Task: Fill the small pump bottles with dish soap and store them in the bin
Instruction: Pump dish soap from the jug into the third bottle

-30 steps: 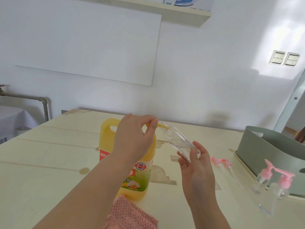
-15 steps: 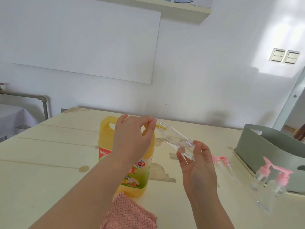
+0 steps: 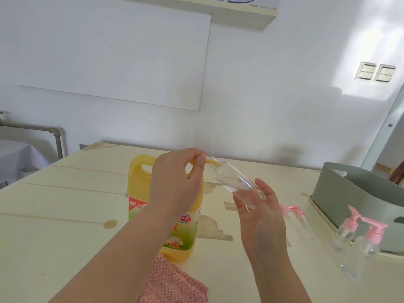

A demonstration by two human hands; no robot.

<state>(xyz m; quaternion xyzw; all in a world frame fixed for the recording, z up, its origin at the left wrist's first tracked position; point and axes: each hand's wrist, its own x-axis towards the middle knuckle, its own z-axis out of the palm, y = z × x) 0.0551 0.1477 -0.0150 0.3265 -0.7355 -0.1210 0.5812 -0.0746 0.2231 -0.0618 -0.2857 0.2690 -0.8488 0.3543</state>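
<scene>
A big yellow dish soap jug [image 3: 175, 226] stands upright mid-table. My left hand [image 3: 175, 184] covers its top and grips the yellow pump head, whose nozzle [image 3: 215, 162] pokes into the mouth of a small clear bottle [image 3: 235, 182]. My right hand [image 3: 260, 213] holds that bottle by its base, tilted toward the nozzle, with a little clear liquid inside. Two pink pump tops [image 3: 291, 211] lie loose on the table to the right. Two small clear bottles with pink pumps [image 3: 360, 239] stand in front of the grey-green bin [image 3: 341, 197].
A pink knitted cloth [image 3: 172, 283] lies at the near table edge below the jug. The bin sits at the table's right side on a pale tray. A wall runs behind the table, and a grey pipe [image 3: 56, 136] stands at the far left.
Both hands, nozzle and bottle stay together; the view has shifted slightly. The liquid in the small bottle looks much the same.
</scene>
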